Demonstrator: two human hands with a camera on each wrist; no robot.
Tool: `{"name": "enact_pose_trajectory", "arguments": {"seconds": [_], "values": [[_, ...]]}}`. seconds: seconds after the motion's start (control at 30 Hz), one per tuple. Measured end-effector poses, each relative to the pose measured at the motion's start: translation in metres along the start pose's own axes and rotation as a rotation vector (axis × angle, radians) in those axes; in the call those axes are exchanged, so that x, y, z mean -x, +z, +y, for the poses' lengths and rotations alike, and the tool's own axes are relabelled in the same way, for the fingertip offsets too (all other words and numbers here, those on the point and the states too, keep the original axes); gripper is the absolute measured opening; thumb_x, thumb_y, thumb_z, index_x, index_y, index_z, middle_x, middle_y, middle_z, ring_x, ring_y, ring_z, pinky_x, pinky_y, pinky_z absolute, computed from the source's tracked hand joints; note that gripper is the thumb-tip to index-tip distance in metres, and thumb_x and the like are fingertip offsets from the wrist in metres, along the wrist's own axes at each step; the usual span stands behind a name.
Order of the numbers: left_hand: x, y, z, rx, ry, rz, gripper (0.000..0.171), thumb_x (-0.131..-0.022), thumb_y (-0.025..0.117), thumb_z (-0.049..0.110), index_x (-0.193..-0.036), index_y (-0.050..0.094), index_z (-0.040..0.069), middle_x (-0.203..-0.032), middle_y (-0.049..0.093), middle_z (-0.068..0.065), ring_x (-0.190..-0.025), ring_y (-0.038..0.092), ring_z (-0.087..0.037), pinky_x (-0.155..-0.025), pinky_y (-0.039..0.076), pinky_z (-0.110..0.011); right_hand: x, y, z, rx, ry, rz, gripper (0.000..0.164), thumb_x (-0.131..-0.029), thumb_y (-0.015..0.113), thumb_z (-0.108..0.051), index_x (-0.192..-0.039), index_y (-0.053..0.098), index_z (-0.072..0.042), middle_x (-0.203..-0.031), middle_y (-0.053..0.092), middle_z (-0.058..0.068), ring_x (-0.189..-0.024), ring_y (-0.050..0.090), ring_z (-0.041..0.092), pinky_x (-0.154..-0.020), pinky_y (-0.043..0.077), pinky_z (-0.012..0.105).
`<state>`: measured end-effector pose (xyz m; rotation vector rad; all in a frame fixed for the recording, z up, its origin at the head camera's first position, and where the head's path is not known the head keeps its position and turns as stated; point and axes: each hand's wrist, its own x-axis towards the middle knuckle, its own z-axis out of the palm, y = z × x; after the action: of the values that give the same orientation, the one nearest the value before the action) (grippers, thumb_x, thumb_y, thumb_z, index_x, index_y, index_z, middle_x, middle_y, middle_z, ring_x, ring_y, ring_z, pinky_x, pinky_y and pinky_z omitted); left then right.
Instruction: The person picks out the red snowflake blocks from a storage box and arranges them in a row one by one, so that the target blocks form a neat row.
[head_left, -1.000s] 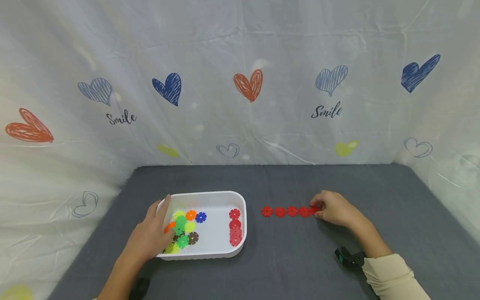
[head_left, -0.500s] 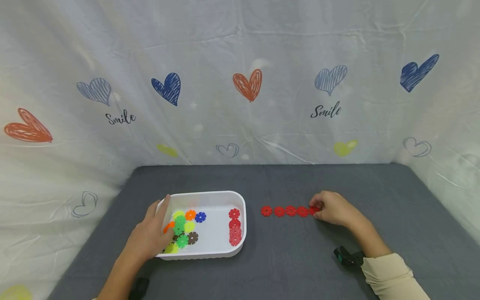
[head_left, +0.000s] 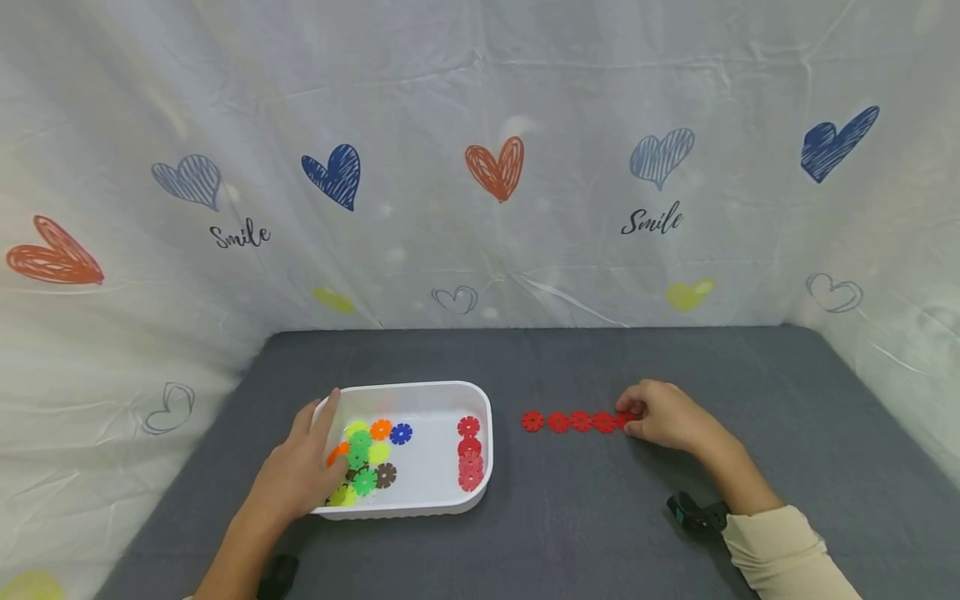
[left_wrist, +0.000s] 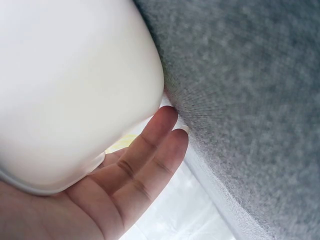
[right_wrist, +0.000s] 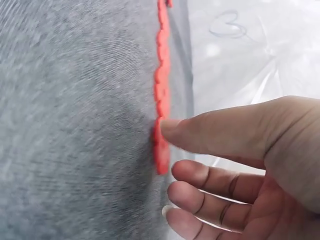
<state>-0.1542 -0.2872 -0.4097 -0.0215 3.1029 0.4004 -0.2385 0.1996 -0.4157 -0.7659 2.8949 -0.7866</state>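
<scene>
In the head view my right hand (head_left: pixel 663 417) pinches a red flower-shaped plastic disc (head_left: pixel 624 419) at the right end of a row of red discs (head_left: pixel 581 421) on the grey cloth. The right wrist view shows the thumb (right_wrist: pixel 175 131) touching the end disc (right_wrist: pixel 161 150), with the other fingers bent beside it. My left hand (head_left: pixel 300 475) grips the left side of a white tray (head_left: pixel 431 507), thumb inside and fingers around the outer wall. Two of its fingertips show past the tray wall (left_wrist: pixel 95 90) in the left wrist view.
Inside the tray, green discs (head_left: pixel 360 450) lie mixed with yellow, orange and brown ones at the left, near a blue disc (head_left: pixel 401 434). Several red discs (head_left: pixel 470 454) line its right side. A white curtain (head_left: pixel 555 233) printed with hearts hangs behind the table.
My right hand has shifted very slightly left along with the end disc, closer against the row. The left hand and the tray stay in place.
</scene>
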Motion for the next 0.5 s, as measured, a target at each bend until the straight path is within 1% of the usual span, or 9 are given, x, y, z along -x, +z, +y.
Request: {"name": "enact_pose_trajectory", "arguments": {"seconds": [0.1, 0.17, 0.23, 0.3, 0.4, 0.47, 0.5], "values": [[0.0, -0.001, 0.0, 0.004, -0.004, -0.005, 0.094, -0.086, 0.066, 0.02, -0.162, 0.011, 0.012, -0.154, 0.021, -0.028, -0.095, 0.061, -0.045, -0.081, 0.05, -0.065, -0.002, -0.004, -0.007, -0.015, -0.023, 0.012, 0.019, -0.081, 0.08, -0.007, -0.098, 0.073, -0.001, -0.085, 0.062, 0.001, -0.075, 0.056, 0.016, -0.066, 0.048, 0.039], [0.0, -0.001, 0.0, 0.007, -0.007, -0.007, 0.095, -0.086, 0.066, 0.02, -0.162, 0.01, 0.012, -0.154, 0.021, -0.028, -0.094, 0.061, -0.044, -0.08, 0.05, -0.065, -0.005, -0.005, -0.019, -0.035, -0.044, 0.017, 0.02, -0.085, 0.078, -0.009, -0.102, 0.073, -0.001, -0.09, 0.064, 0.002, -0.079, 0.058, 0.018, -0.068, 0.05, 0.039], [0.0, -0.001, 0.001, 0.007, -0.008, -0.005, 0.095, -0.086, 0.066, 0.02, -0.162, 0.011, 0.012, -0.154, 0.021, -0.028, -0.092, 0.061, -0.043, -0.08, 0.051, -0.064, -0.01, -0.006, -0.034, -0.047, -0.088, 0.033, 0.021, -0.086, 0.076, -0.009, -0.105, 0.073, 0.0, -0.095, 0.066, 0.004, -0.083, 0.061, 0.021, -0.072, 0.051, 0.041], [-0.001, -0.001, 0.001, 0.006, -0.008, -0.003, 0.095, -0.086, 0.067, 0.02, -0.162, 0.011, 0.012, -0.154, 0.021, -0.028, -0.093, 0.061, -0.043, -0.081, 0.05, -0.065, -0.018, -0.004, -0.054, -0.035, -0.142, 0.053, 0.02, -0.087, 0.076, -0.008, -0.106, 0.073, -0.001, -0.098, 0.067, 0.005, -0.087, 0.063, 0.024, -0.075, 0.052, 0.042], [-0.001, -0.001, 0.001, 0.003, -0.008, -0.001, 0.095, -0.086, 0.067, 0.02, -0.162, 0.011, 0.012, -0.154, 0.021, -0.028, -0.094, 0.061, -0.044, -0.081, 0.05, -0.065, -0.034, 0.003, -0.092, 0.035, -0.238, 0.086, 0.02, -0.085, 0.077, -0.008, -0.105, 0.074, -0.004, -0.102, 0.067, 0.005, -0.094, 0.064, 0.024, -0.082, 0.053, 0.042], [-0.001, 0.0, 0.001, 0.004, -0.007, -0.001, 0.095, -0.086, 0.067, 0.02, -0.162, 0.011, 0.012, -0.154, 0.021, -0.028, -0.094, 0.061, -0.044, -0.082, 0.049, -0.066, -0.046, 0.011, -0.121, 0.099, -0.309, 0.078, 0.02, -0.084, 0.079, -0.009, -0.104, 0.076, -0.006, -0.102, 0.067, 0.003, -0.095, 0.064, 0.022, -0.083, 0.053, 0.04], [-0.001, 0.0, 0.001, 0.007, -0.006, -0.001, 0.095, -0.086, 0.067, 0.02, -0.162, 0.011, 0.012, -0.154, 0.021, -0.028, -0.094, 0.061, -0.044, -0.082, 0.049, -0.066, -0.052, 0.017, -0.135, 0.128, -0.339, 0.055, 0.022, -0.084, 0.079, -0.011, -0.105, 0.076, -0.007, -0.103, 0.067, 0.003, -0.096, 0.063, 0.021, -0.084, 0.053, 0.039]]}}
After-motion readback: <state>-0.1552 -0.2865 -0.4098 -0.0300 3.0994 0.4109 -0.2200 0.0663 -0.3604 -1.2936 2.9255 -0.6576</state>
